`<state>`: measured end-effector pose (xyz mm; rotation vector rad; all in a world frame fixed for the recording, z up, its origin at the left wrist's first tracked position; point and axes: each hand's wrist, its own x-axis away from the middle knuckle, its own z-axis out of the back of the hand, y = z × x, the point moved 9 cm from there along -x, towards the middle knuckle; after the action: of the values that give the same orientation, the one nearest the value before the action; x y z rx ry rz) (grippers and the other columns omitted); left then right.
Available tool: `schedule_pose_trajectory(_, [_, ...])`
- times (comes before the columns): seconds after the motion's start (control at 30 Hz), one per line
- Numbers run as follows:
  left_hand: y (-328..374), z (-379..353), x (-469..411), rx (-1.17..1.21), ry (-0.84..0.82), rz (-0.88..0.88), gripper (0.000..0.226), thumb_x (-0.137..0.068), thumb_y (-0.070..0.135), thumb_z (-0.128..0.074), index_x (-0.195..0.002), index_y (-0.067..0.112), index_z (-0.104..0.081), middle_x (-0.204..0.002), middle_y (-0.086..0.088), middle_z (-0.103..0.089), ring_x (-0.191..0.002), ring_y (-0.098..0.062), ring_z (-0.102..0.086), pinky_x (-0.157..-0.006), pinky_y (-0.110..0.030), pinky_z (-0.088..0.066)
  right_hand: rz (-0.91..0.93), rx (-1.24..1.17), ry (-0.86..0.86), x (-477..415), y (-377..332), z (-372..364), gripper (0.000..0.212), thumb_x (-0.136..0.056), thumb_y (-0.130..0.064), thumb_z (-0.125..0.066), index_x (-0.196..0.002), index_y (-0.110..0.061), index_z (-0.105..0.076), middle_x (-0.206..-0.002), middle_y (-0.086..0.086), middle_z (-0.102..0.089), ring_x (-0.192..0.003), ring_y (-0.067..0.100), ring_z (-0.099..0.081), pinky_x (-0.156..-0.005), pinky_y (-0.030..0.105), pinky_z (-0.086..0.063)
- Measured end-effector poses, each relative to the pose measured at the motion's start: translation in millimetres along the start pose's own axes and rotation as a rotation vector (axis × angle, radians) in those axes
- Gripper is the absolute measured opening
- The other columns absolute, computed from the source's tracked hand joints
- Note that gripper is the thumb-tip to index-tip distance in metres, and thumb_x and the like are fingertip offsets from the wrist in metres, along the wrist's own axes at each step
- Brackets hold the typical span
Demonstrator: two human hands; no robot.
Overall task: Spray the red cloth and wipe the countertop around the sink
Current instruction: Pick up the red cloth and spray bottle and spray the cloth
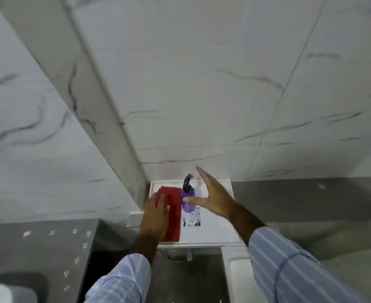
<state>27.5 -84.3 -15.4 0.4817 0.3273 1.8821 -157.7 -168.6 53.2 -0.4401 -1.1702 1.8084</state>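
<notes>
A red cloth [173,212] lies folded on the left side of the small white countertop [215,232]. My left hand [155,217] rests flat on the cloth's left part, fingers spread. A purple spray bottle [188,200] with a black trigger head stands right of the cloth, near the back wall. My right hand [213,196] hovers open just right of the bottle, thumb reaching across its front, palm facing the bottle. Whether the thumb touches the bottle I cannot tell. A black printed drawing [192,219] marks the counter in front of the bottle.
White marble-look wall tiles [202,84] rise behind and to the left of the counter. A grey tiled floor [38,248] lies lower left. A white glossy fixture [234,272] stands below the counter's right side, with metal pipework [189,254] under the front edge.
</notes>
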Motion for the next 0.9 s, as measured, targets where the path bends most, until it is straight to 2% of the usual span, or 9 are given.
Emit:
schedule_pose_trajectory(0.1, [-17,-44,-8,-0.101,-0.153,0.079,0.072,-0.111,0.053,-0.038,-0.172,0.02,-0.016,-0.18,-0.013,-0.013,-0.165,-0.037,-0.016,-0.136,-0.051,-0.023,-0.025,-0.079,0.04,-10,22,-34,0.132,-0.062,-0.072,-0.088,-0.162,-0.046,-0.005,-0.175,-0.003,-0.022,-0.158,0.021,-0.026,-0.124,0.041,-0.029])
schedule_pose_trajectory(0.23, [-24,-70,-21,-0.218,-0.143,0.117,0.095,-0.1,0.072,-0.045,-0.172,0.023,-0.007,-0.179,-0.019,-0.011,-0.163,-0.043,-0.019,-0.134,-0.053,-0.023,-0.023,-0.212,0.171,-28,39,-59,0.125,-0.077,-0.032,-0.093,-0.163,-0.044,-0.003,-0.174,-0.004,-0.023,-0.157,0.02,-0.029,-0.123,0.038,-0.034])
schedule_pose_trajectory(0.37, [-14,-79,-36,-0.406,-0.131,0.151,0.089,-0.103,0.06,-0.051,-0.171,0.017,-0.011,-0.174,-0.028,-0.02,-0.154,-0.047,-0.035,-0.126,-0.054,-0.038,-0.018,-0.251,0.204,-45,40,-67,0.102,-0.094,-0.015,-0.077,-0.165,-0.038,-0.008,-0.17,-0.004,-0.031,-0.153,0.024,-0.038,-0.104,0.005,-0.035])
schedule_pose_trajectory(0.5, [-4,-71,-48,-0.383,-0.176,0.162,0.065,-0.112,0.032,-0.043,-0.169,0.01,-0.018,-0.171,-0.03,-0.023,-0.148,-0.043,-0.043,-0.122,-0.051,-0.046,-0.004,-0.242,0.252,-41,35,-53,0.098,-0.096,-0.015,-0.074,-0.165,-0.033,-0.006,-0.165,0.0,-0.04,-0.14,0.024,-0.054,-0.108,0.03,-0.05])
schedule_pose_trajectory(0.6, [-10,-50,-49,-0.02,-0.17,0.175,0.054,-0.113,0.033,-0.043,-0.162,0.009,-0.036,-0.16,-0.025,-0.042,-0.142,-0.04,-0.05,-0.119,-0.046,-0.046,-0.03,-0.259,0.261,-24,34,-33,0.096,-0.093,-0.017,-0.077,-0.158,-0.049,-0.014,-0.126,-0.027,-0.062,-0.098,0.014,-0.072,-0.071,0.018,-0.063])
schedule_pose_trajectory(0.67, [-15,-35,-38,0.41,-0.17,0.248,0.042,-0.113,0.029,-0.044,-0.149,0.009,-0.052,-0.138,-0.024,-0.063,-0.121,-0.036,-0.067,-0.098,-0.041,-0.056,-0.041,-0.261,0.227,-10,27,-22,0.087,-0.088,-0.023,-0.075,-0.153,-0.052,-0.025,-0.106,-0.024,-0.068,-0.089,0.012,-0.074,-0.062,0.017,-0.059])
schedule_pose_trajectory(0.8, [-9,-23,3,1.427,-0.292,0.51,0.033,-0.104,0.025,-0.048,-0.112,0.004,-0.072,-0.089,-0.019,-0.079,-0.07,-0.025,-0.078,-0.062,-0.033,-0.066,-0.08,-0.245,0.101,9,-3,-8,0.057,-0.087,-0.027,-0.072,-0.134,-0.05,-0.05,-0.09,-0.013,-0.075,-0.079,0.009,-0.074,-0.064,0.025,-0.061])
schedule_pose_trajectory(0.87, [-1,-16,16,1.652,-0.295,0.555,0.037,-0.095,0.028,-0.056,-0.108,-0.001,-0.077,-0.086,-0.021,-0.08,-0.069,-0.029,-0.078,-0.064,-0.035,-0.067,-0.148,-0.264,-0.021,16,-16,-11,0.04,-0.087,-0.025,-0.072,-0.123,-0.038,-0.063,-0.086,-0.005,-0.078,-0.075,0.014,-0.074,-0.078,0.041,-0.064])
schedule_pose_trajectory(0.9, [3,-5,19,1.707,-0.267,0.549,0.041,-0.092,0.029,-0.057,-0.108,-0.003,-0.078,-0.088,-0.023,-0.079,-0.072,-0.031,-0.078,-0.066,-0.038,-0.067,-0.159,-0.282,-0.092,20,-31,-12,0.035,-0.086,-0.022,-0.071,-0.119,-0.034,-0.066,-0.083,-0.001,-0.078,-0.072,0.016,-0.074,-0.078,0.041,-0.064])
